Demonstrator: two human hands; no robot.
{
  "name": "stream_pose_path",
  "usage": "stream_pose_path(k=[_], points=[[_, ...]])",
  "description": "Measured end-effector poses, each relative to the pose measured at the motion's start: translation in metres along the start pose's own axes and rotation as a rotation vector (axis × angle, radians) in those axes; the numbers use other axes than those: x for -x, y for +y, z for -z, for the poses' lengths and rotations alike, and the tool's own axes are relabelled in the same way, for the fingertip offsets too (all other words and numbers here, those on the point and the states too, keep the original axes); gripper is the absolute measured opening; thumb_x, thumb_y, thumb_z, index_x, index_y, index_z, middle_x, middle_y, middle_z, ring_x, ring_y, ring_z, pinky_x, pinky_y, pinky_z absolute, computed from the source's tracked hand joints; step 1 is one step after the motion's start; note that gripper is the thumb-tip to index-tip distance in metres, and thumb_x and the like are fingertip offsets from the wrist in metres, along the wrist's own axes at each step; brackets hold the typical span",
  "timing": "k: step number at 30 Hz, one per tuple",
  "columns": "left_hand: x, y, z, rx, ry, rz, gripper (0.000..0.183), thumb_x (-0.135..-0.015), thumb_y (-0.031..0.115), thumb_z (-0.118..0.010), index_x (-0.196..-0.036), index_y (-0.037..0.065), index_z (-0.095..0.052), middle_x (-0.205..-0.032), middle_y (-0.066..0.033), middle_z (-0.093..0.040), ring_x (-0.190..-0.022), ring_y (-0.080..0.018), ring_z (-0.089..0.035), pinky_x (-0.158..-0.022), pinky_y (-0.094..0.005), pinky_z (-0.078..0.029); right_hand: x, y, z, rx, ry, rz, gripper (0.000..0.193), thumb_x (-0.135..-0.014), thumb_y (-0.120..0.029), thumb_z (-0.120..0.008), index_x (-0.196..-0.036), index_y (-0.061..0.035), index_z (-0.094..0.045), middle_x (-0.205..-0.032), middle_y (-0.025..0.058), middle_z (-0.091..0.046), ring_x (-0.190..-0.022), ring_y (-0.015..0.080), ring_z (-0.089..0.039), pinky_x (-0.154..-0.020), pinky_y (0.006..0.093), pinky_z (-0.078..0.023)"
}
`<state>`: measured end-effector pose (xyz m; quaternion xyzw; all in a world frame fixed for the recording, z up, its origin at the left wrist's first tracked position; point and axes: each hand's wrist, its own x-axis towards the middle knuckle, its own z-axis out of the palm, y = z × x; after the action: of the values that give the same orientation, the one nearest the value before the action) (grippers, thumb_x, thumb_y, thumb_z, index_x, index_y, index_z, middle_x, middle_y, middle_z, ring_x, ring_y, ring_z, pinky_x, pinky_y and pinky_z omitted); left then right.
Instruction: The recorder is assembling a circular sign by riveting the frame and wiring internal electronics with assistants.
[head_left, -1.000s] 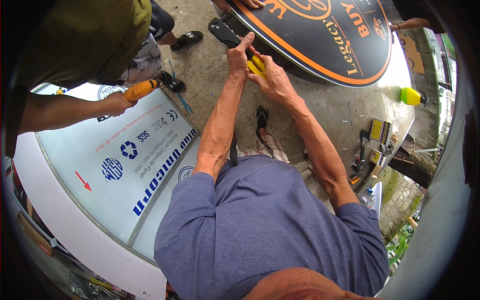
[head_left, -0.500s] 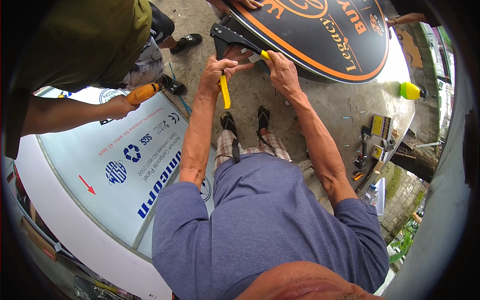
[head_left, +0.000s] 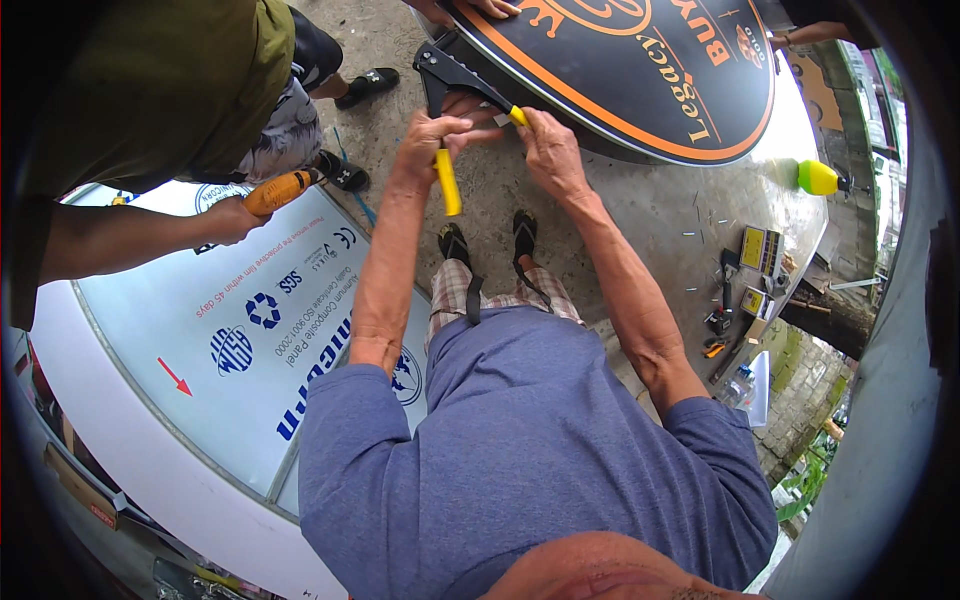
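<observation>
A long-armed hand riveter (head_left: 465,78) with a black body and yellow grips is held out in front of me, beside the rim of a round black-and-orange sign (head_left: 640,90). My left hand (head_left: 428,145) is loosely around one arm, its fingers partly stretched and blurred, with the yellow grip hanging below the palm. My right hand (head_left: 552,150) is closed around the other yellow grip. The tool's two arms stand wide apart. Its head reaches close to the sign's edge; whether they touch I cannot tell.
At left another person grips an orange power tool (head_left: 280,192) above a film-covered panel (head_left: 240,330). Other people's hands touch the sign's far edge. At right lie a yellow-green bottle (head_left: 818,178), a black drill (head_left: 722,315), small boxes (head_left: 760,250) and scattered rivets on the concrete.
Both hands and the riveter have shifted slightly left, with the right hand nearer the left. The co-worker's hand with the orange tool has moved slightly left.
</observation>
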<state>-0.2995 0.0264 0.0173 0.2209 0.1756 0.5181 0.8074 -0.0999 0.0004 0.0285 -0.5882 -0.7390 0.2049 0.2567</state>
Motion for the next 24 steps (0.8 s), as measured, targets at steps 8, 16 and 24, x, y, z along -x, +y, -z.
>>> stream_pose_path(k=[8,16,24], points=[[-0.023,-0.039,-0.006,0.348,0.167,-0.061,0.032,-0.095,0.015,-0.063,-0.119,-0.005,-0.054,-0.110,-0.0179,-0.060,-0.106,-0.0319,-0.061,-0.103,-0.0502,-0.047,0.012,-0.037,0.023,0.253,-0.152,0.047,0.115,-0.068,-0.071,-0.073,-0.141,0.0087,-0.034,-0.112,0.0231,-0.053,-0.110,0.0378,-0.053,-0.093,0.0545,-0.041],[-0.033,-0.044,-0.016,0.200,0.292,-0.101,0.023,-0.091,0.022,-0.072,-0.099,0.002,-0.064,-0.090,-0.0114,-0.065,-0.087,-0.0235,-0.066,-0.085,-0.0406,-0.055,0.005,-0.044,0.021,0.249,-0.238,-0.049,0.111,-0.064,-0.048,-0.077,-0.143,0.0131,-0.028,-0.115,0.0283,-0.052,-0.114,0.0412,-0.051,-0.098,0.0511,-0.040],[-0.065,-0.058,-0.024,0.077,0.654,-0.199,0.019,-0.082,0.015,-0.078,-0.082,0.009,-0.061,-0.062,-0.0023,-0.056,-0.044,-0.0147,-0.053,-0.044,-0.0277,-0.049,0.004,-0.025,0.018,0.130,-0.168,0.017,0.061,-0.077,-0.013,-0.071,-0.132,0.0043,-0.050,-0.108,0.0230,-0.063,-0.095,0.0389,-0.065,-0.082,0.0440,-0.053]])
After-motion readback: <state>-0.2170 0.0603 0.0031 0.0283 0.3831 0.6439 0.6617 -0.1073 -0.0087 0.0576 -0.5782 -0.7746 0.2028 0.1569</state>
